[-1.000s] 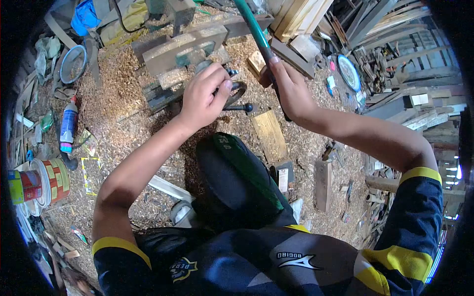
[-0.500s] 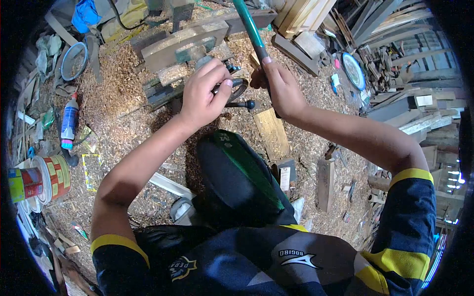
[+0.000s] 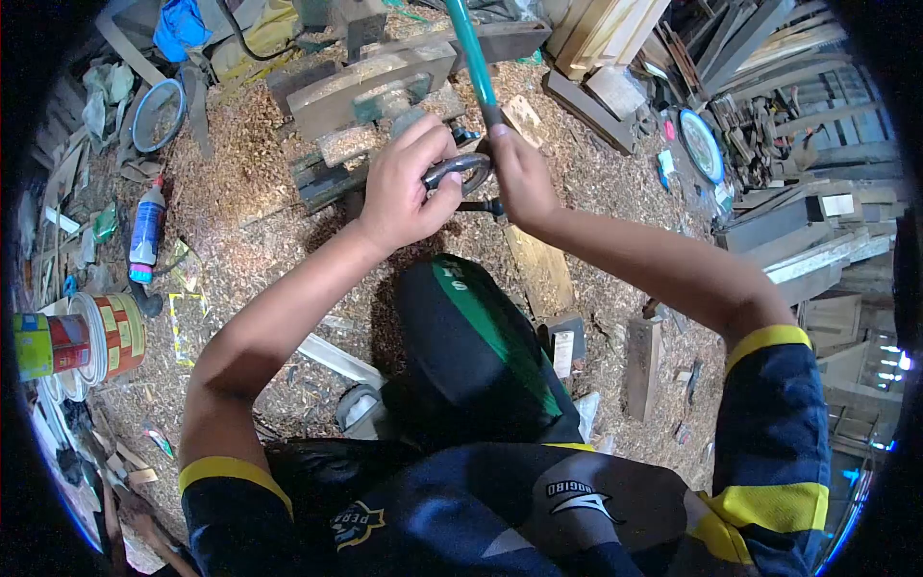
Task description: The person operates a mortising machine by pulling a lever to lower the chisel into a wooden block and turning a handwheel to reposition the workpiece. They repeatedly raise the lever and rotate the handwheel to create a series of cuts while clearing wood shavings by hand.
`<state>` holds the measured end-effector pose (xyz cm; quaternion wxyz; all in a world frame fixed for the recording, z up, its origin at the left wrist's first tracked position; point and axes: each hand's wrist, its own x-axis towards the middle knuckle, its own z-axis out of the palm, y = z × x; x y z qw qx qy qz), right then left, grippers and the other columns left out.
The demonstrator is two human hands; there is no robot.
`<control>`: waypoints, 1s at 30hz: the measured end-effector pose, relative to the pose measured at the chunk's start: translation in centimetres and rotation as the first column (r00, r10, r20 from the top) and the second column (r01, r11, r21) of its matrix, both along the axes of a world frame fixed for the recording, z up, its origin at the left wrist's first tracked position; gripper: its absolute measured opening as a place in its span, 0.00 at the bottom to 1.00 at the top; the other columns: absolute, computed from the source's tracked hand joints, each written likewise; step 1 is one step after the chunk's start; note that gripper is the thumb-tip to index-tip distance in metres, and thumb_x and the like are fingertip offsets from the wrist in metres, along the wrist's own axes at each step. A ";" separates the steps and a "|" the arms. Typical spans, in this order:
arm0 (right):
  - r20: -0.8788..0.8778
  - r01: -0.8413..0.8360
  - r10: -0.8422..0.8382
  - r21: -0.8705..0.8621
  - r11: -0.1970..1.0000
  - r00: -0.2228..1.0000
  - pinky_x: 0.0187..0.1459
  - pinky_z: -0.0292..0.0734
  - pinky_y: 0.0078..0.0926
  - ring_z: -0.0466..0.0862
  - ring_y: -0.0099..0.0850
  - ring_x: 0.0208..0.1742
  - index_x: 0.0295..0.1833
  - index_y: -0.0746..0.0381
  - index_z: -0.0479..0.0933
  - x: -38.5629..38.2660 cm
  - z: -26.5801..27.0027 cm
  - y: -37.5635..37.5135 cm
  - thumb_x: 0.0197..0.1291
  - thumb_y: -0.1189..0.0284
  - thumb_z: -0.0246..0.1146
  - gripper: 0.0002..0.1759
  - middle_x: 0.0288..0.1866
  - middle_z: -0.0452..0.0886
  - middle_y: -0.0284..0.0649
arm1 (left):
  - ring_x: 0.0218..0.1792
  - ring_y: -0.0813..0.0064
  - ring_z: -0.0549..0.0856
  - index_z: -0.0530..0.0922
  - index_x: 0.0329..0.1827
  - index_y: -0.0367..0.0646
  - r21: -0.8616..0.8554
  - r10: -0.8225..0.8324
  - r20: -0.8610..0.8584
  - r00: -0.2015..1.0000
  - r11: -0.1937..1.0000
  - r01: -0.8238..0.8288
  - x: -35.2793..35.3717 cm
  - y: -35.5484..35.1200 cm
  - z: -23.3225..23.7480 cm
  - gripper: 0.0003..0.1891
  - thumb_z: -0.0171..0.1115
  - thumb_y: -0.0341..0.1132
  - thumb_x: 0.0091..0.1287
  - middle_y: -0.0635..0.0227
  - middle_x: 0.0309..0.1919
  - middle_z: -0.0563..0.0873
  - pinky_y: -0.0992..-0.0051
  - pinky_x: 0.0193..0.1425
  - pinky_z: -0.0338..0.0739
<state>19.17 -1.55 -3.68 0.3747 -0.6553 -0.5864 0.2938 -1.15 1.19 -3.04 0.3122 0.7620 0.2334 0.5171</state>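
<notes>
My left hand (image 3: 409, 188) pinches a dark metal ring (image 3: 460, 170) between thumb and fingers, the ring's loop pointing right. My right hand (image 3: 525, 178) is wrapped around the dark lower end of a green pole (image 3: 474, 58), which slants up and out of the top of the view. The ring's right edge comes right up to the right hand's fingers. Under both hands is a dark metal fixture, mostly hidden, from which a short rod with a ball end (image 3: 496, 207) sticks out. Curved wooden pieces (image 3: 375, 88) lie just beyond the left hand.
Wood shavings cover the ground (image 3: 231, 154). A bottle (image 3: 147, 231) and a paint bucket (image 3: 120, 332) stand at the left. A wooden board (image 3: 540, 269) lies near my knee (image 3: 471, 337). Stacked timber (image 3: 808, 231) lines the right side, beside a round blue-rimmed object (image 3: 701, 144).
My right hand has moved left and slightly down with the pole, closer to the ring. The left hand has shifted slightly right, and the whole view has moved a little.
</notes>
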 end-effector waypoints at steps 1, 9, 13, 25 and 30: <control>-0.013 -0.034 0.035 0.061 0.998 0.999 0.44 0.74 0.43 0.79 0.43 0.37 0.44 0.69 0.78 0.0 -1.9 0.7 0.84 0.56 0.45 0.27 0.34 0.80 0.50 | 0.33 0.52 0.80 0.74 0.35 0.38 0.002 0.017 -0.012 1.000 1.000 -0.017 0.0 -0.1 0.0 0.09 0.63 0.32 0.57 0.58 0.32 0.74 0.60 0.36 0.74; -0.231 0.021 0.001 0.096 0.995 0.973 0.35 0.70 0.40 0.73 0.34 0.29 0.36 0.64 0.73 1.1 -12.7 4.5 0.86 0.49 0.37 0.34 0.27 0.76 0.41 | 0.33 0.53 0.78 0.73 0.36 0.38 0.075 0.020 -0.105 0.994 0.997 -0.012 -0.5 0.9 -0.5 0.08 0.62 0.31 0.59 0.56 0.33 0.74 0.60 0.38 0.74; -0.278 0.044 -0.031 0.042 0.998 0.960 0.30 0.67 0.39 0.70 0.30 0.25 0.29 0.64 0.72 0.2 -10.5 3.9 0.86 0.48 0.39 0.36 0.22 0.72 0.36 | 0.34 0.50 0.80 0.74 0.34 0.42 0.038 0.003 -0.046 0.999 0.999 -0.002 -0.2 1.1 -0.9 0.10 0.66 0.35 0.57 0.58 0.34 0.75 0.55 0.38 0.75; 0.161 0.137 -0.181 0.254 0.957 0.970 0.35 0.73 0.53 0.80 0.53 0.25 0.23 0.68 0.75 -1.6 -11.0 4.9 0.84 0.49 0.37 0.42 0.18 0.77 0.53 | 0.35 0.51 0.79 0.74 0.34 0.39 0.068 0.040 -0.040 0.998 0.997 -0.038 -0.2 0.8 -0.4 0.10 0.65 0.35 0.60 0.57 0.33 0.74 0.57 0.38 0.75; 0.040 0.210 -0.219 0.160 0.964 0.975 0.39 0.75 0.55 0.82 0.60 0.29 0.24 0.69 0.77 -1.4 -11.9 5.0 0.84 0.52 0.38 0.41 0.22 0.80 0.59 | 0.32 0.54 0.77 0.72 0.35 0.37 0.088 0.045 -0.039 0.998 0.995 -0.041 -0.2 0.4 -0.2 0.08 0.63 0.31 0.61 0.57 0.33 0.73 0.62 0.36 0.73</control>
